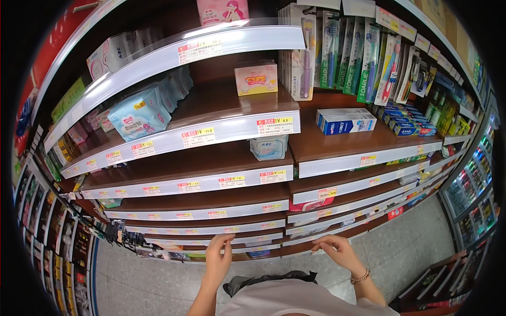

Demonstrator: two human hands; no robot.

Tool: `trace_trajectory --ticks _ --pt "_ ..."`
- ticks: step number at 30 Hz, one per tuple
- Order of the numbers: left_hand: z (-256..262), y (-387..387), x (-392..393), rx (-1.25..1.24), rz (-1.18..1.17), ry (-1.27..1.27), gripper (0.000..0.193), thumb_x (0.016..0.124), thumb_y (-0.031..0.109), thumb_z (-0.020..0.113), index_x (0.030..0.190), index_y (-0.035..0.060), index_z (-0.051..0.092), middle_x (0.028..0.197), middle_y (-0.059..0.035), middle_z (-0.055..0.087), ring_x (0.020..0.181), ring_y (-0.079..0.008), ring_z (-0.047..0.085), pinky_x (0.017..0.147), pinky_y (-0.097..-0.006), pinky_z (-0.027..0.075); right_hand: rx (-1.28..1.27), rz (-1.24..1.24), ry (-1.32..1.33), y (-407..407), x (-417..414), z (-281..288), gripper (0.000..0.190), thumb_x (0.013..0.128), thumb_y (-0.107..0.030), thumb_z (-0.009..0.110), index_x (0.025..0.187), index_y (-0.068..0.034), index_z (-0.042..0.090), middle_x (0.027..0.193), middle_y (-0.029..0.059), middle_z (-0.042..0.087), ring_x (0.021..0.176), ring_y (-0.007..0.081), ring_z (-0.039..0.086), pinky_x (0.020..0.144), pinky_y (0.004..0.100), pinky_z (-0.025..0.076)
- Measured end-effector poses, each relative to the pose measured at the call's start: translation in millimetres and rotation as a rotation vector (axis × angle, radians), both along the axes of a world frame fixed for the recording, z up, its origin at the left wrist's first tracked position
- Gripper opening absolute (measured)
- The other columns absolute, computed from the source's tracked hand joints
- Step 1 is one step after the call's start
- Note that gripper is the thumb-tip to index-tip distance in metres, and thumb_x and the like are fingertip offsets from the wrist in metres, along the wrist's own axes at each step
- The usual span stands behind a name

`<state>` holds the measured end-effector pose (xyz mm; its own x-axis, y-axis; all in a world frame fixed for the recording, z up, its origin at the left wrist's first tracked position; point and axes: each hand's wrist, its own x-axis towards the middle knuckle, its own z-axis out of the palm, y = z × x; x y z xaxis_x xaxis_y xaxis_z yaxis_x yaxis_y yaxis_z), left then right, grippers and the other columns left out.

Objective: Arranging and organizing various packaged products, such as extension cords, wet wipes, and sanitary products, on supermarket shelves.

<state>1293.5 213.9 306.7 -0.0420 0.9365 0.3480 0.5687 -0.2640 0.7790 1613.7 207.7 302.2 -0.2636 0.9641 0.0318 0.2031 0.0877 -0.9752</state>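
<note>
My left hand (219,252) is raised in front of the lower shelves, with its fingers bent and nothing in it. To the right, my right hand (334,248) hovers before the lower right shelves, empty, with a beaded bracelet on the wrist. Both hands are apart from the shelf edges as far as I can tell. Farther up, a light blue soft pack of sanitary pads (140,113) stands on a shelf at the left. A pink and yellow box (257,80) sits alone near that shelf's right end. One shelf below is a pale ABC pack (269,147).
Packaged toothbrushes (368,61) hang at the upper right above toothpaste boxes (346,121). White shelf edges (245,128) with price tags jut out in tiers. Grey tiled floor (158,280) lies below. Another rack (431,282) stands at the lower right.
</note>
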Motion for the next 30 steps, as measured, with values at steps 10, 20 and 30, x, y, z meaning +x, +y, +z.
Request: trace_trajectory --ticks 10,20,30 --pt "138 65 30 0.733 -0.263 0.405 0.028 0.075 -0.006 0.057 0.100 0.0033 0.062 0.117 -0.0162 0.056 0.111 -0.0336 0.052 0.093 -0.0406 0.042 0.092 0.509 0.086 10 -30 -8 0.022 0.094 -0.012 0.049 0.111 -0.003 0.060 0.098 0.0088 0.065 0.093 0.0161 0.062 0.083 0.0278 0.048" --pt "264 190 53 0.588 0.049 0.697 0.040 0.084 0.024 0.062 0.116 -0.0001 0.055 0.115 -0.0217 0.055 0.107 -0.0350 0.054 0.089 -0.0369 0.044 0.086 0.420 0.249 1 -33 -14 0.021 0.094 -0.010 0.048 0.109 -0.001 0.061 0.096 0.0075 0.066 0.091 0.0142 0.061 0.083 0.0281 0.047" --pt "265 260 91 0.244 0.018 0.882 0.061 0.083 0.041 0.056 0.135 0.0126 0.040 0.116 -0.0206 0.058 0.107 -0.0364 0.056 0.091 -0.0393 0.044 0.005 0.389 0.290 -14 -22 -32 0.021 0.094 -0.012 0.049 0.109 -0.001 0.061 0.095 0.0077 0.066 0.090 0.0136 0.061 0.081 0.0268 0.047"
